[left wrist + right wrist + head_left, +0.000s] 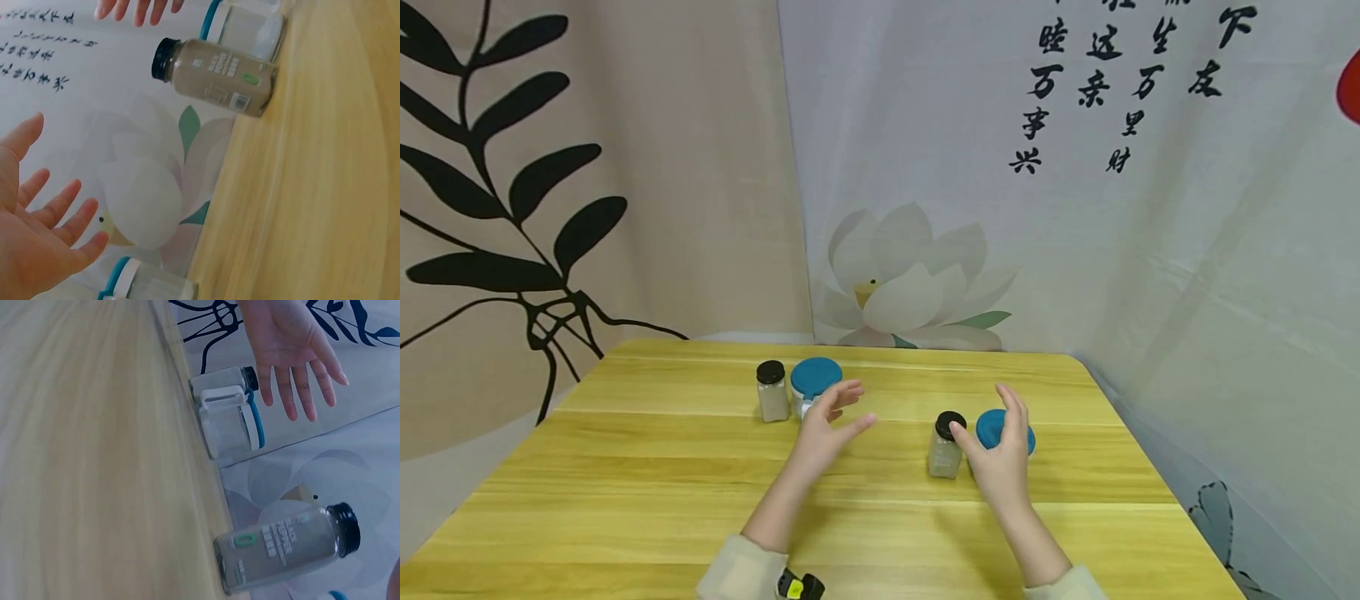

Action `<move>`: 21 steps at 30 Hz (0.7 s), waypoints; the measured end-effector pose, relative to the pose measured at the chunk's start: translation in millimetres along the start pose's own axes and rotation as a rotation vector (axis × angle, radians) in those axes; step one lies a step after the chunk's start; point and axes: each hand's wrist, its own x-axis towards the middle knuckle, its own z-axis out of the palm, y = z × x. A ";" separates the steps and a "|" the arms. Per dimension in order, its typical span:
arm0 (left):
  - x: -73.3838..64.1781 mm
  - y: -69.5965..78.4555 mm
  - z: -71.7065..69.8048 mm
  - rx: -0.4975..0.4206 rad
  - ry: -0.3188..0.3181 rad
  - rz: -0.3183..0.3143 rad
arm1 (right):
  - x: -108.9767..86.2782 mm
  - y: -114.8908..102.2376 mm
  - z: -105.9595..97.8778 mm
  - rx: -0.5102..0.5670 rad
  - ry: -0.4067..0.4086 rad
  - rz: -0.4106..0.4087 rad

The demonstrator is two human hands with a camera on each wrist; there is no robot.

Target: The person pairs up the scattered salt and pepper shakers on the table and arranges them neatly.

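My left hand [824,433] hovers beside a clear jar with a blue lid [815,375], fingers spread and holding nothing. A small bottle with a black cap and pale contents [773,400] stands to that jar's left. My right hand [1006,467] has thumb and fingers parted, its thumb overlapping the black cap of a black pepper bottle [945,457] in the head view. That bottle holds greyish powder, and its printed label shows in the right wrist view. Partly hidden behind my right hand is a second jar with a blue lid [988,425].
All four containers stand on a yellow wood-grain table [662,475]. Beyond its far edge hangs a cloth backdrop [910,125] printed with a lotus and writing. A black strap with a yellow-green patch [797,586] is at my left cuff.
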 end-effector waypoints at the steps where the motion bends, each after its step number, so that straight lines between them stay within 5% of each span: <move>1: 0.4 -0.7 -1.4 -0.002 0.004 0.006 | 0.4 -1.5 1.3 0.002 -0.005 -0.002; 5: 2.0 -0.7 -7.4 -0.016 0.014 -0.001 | 0.9 -6.3 8.0 0.014 -0.013 -0.024; 12: 2.9 2.4 -18.3 0.011 0.024 -0.006 | -5.9 -51.7 15.3 0.040 -0.020 -0.043; 21: 4.8 3.1 -30.2 0.041 0.050 -0.021 | -7.1 -62.0 29.5 0.107 -0.049 -0.054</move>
